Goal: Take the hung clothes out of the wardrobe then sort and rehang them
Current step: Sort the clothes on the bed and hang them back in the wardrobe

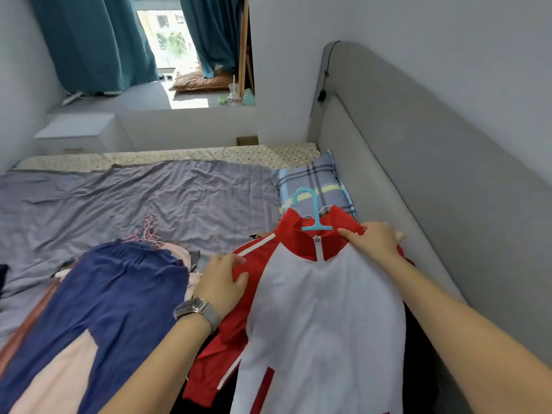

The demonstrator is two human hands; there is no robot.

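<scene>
A red and white jacket (316,309) lies flat on the bed (149,189), near the grey headboard (418,174). It is zipped up to the collar. A blue hanger (312,210) is inside it, and the hook sticks out of the collar and lies over a checked pillow (313,180).

The left hand (222,282) is on the jacket's red shoulder and sleeve. Its thumb and fingers curl on the red cloth and pinch it. A silver watch (194,309) is on that wrist. The right hand (373,239) is on the other shoulder, next to the collar. Its fingers lie mostly straight and press down on the cloth. I cannot tell if any fingertips hook over the edge.

To the left of the jacket is a pile of other clothes. Blue trousers (113,294) lie on top, and pale pink cloth (59,380) shows under them. Some pink hangers (146,231) poke out at the top of the pile. Something dark lies under the jacket, but I cannot tell what it is.

A wrinkled grey sheet (119,198) covers the bed, and a dotted sheet (209,153) shows at the far edge. Past the bed is a white nightstand (80,132). Farther back is a window ledge (134,100) with teal curtains (98,40), a brown cushion (200,80) and a clear cup (234,91). The wardrobe is out of view.
</scene>
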